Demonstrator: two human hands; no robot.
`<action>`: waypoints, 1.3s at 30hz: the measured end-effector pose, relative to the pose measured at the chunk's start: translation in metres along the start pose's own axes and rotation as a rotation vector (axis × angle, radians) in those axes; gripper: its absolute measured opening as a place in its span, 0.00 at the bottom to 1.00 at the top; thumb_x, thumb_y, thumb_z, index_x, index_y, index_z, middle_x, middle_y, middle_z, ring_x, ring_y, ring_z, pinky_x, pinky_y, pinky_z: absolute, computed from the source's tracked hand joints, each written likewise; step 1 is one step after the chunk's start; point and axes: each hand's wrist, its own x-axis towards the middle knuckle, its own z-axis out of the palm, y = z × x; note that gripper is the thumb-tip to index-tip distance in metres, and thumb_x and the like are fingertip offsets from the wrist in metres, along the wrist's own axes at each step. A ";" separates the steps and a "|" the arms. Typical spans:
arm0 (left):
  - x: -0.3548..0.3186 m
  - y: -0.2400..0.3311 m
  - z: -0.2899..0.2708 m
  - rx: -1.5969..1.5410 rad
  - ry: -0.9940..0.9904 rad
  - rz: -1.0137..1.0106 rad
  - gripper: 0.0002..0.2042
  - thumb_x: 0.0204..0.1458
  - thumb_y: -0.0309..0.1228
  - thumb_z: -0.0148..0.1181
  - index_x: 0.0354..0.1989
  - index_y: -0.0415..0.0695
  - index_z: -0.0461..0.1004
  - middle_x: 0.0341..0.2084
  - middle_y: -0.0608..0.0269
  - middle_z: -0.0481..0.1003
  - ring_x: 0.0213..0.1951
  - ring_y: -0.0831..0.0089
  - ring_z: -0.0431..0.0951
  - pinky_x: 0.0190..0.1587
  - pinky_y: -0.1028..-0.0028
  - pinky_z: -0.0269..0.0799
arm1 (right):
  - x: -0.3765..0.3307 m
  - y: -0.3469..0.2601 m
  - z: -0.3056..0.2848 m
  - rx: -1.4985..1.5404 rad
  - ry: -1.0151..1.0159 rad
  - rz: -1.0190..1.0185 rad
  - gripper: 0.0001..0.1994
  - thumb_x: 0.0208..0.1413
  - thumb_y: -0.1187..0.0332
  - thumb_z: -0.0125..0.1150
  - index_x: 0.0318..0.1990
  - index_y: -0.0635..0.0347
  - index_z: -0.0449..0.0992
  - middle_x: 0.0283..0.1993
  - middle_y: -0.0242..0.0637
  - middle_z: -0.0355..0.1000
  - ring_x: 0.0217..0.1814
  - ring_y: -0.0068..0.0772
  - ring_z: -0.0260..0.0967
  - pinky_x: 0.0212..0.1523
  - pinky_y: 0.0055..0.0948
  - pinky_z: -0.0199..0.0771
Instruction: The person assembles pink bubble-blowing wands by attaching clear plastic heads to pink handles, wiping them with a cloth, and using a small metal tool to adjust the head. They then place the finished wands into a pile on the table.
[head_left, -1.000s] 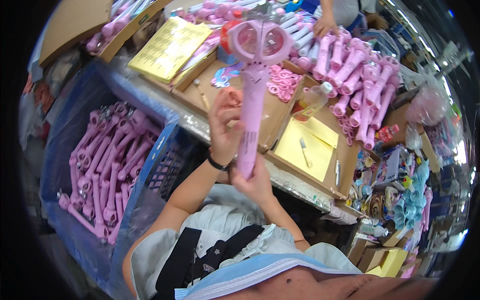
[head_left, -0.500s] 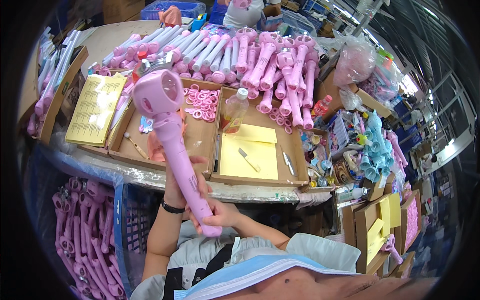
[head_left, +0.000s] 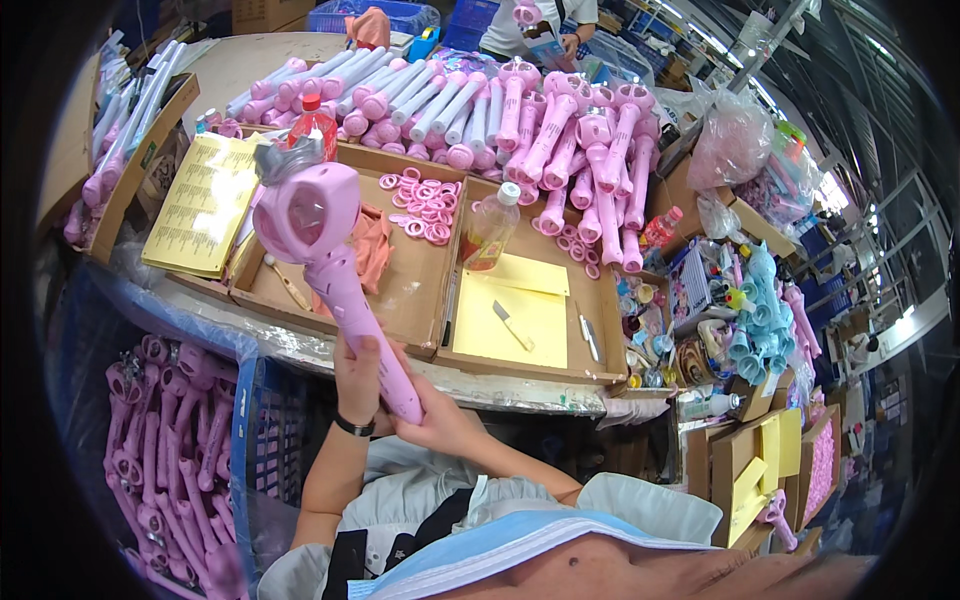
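A pink plastic toy wand [head_left: 345,290] is held upright at a slant in front of me, its ring-shaped head facing partly toward me. A silver crown-shaped piece [head_left: 290,160] tops the head. My left hand [head_left: 358,378], with a dark band at the wrist, is closed around the lower handle. Around the handle's bottom end, my right hand [head_left: 438,422] is closed too, with some fingers hidden behind it. Behind the wand lies a cardboard tray [head_left: 405,295] with an orange cloth [head_left: 372,245] and pink rings [head_left: 425,203].
Pink wands [head_left: 545,135] are heaped along the bench's back. A bottle [head_left: 490,225], yellow paper [head_left: 515,345] and a knife [head_left: 513,325] occupy the right tray. A blue crate [head_left: 245,430] of wands stands lower left. Across the bench is another person [head_left: 560,30].
The wand has turned in my hands and shifted slightly left, so its crown and front window show more. My left hand sits lower on the handle. The view has shifted a little.
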 end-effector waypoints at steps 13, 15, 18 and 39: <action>0.009 0.009 0.001 0.136 -0.178 0.115 0.32 0.53 0.53 0.53 0.55 0.38 0.57 0.31 0.60 0.71 0.30 0.74 0.74 0.34 0.76 0.72 | -0.012 0.005 -0.015 0.110 -0.106 0.124 0.30 0.47 0.65 0.66 0.57 0.62 0.61 0.46 0.38 0.69 0.47 0.27 0.68 0.47 0.29 0.69; 0.008 0.013 -0.002 0.399 -0.253 0.186 0.28 0.55 0.49 0.54 0.52 0.37 0.63 0.35 0.57 0.73 0.39 0.68 0.75 0.43 0.70 0.70 | -0.022 0.001 -0.040 0.197 -0.134 0.200 0.29 0.46 0.66 0.66 0.56 0.62 0.63 0.44 0.37 0.70 0.44 0.27 0.69 0.44 0.28 0.70; 0.005 0.020 -0.011 0.733 -0.386 0.239 0.17 0.52 0.35 0.59 0.47 0.38 0.70 0.36 0.52 0.74 0.38 0.62 0.76 0.42 0.70 0.70 | -0.011 -0.012 -0.101 0.550 -0.092 0.144 0.28 0.42 0.68 0.69 0.52 0.64 0.65 0.36 0.38 0.72 0.34 0.27 0.72 0.35 0.28 0.74; -0.015 0.000 -0.075 0.755 -0.047 -0.214 0.11 0.52 0.27 0.58 0.42 0.36 0.73 0.31 0.56 0.77 0.31 0.72 0.78 0.36 0.76 0.72 | 0.362 0.031 -0.370 0.173 0.660 0.260 0.10 0.43 0.71 0.61 0.33 0.68 0.72 0.22 0.35 0.66 0.16 0.27 0.62 0.16 0.29 0.68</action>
